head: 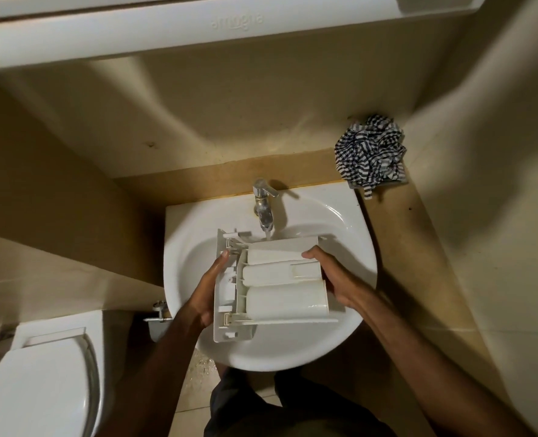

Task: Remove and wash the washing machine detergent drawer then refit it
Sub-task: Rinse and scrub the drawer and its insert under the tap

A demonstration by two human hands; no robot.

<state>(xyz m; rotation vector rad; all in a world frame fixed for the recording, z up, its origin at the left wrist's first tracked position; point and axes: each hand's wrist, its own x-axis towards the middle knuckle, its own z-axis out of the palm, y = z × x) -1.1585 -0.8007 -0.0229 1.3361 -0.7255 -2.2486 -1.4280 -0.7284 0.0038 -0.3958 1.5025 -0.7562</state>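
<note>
Left hand (206, 296): grips the drawer's front panel end, thumb along the panel's edge and fingers wrapped behind it; judged to be the steadying hold that keeps the piece level
Right hand (334, 277): clasps the opposite, rear end, thumb laid over the top edge, fingers out of sight beneath; judged to carry the weight and set the tilt toward the water
Detergent drawer (280, 283): white plastic, held clear above the basin with its underside up, three rounded compartment backs showing side by side; long axis runs left to right, front panel at the left; out of the machine and under wash
Reason for hold: both ends gripped so the far long edge sits just under the spout, letting water run over the back of the piece and fall into the bowl
Tap (264, 197): chrome, lever turned to the right, a thin stream running at the drawer's far edge
Sink (356, 247): white, rounded bowl, catches the runoff; its drain is hidden by the drawer
Table (419, 247): tan surface around the sink, right side and back
Checked cloth (370, 151): dark and white, crumpled in the back right corner of the table, well apart from the sink
Toilet (40, 380): white, lid down, lower left
Stage: washing, judged midway; refitting not yet done
</note>
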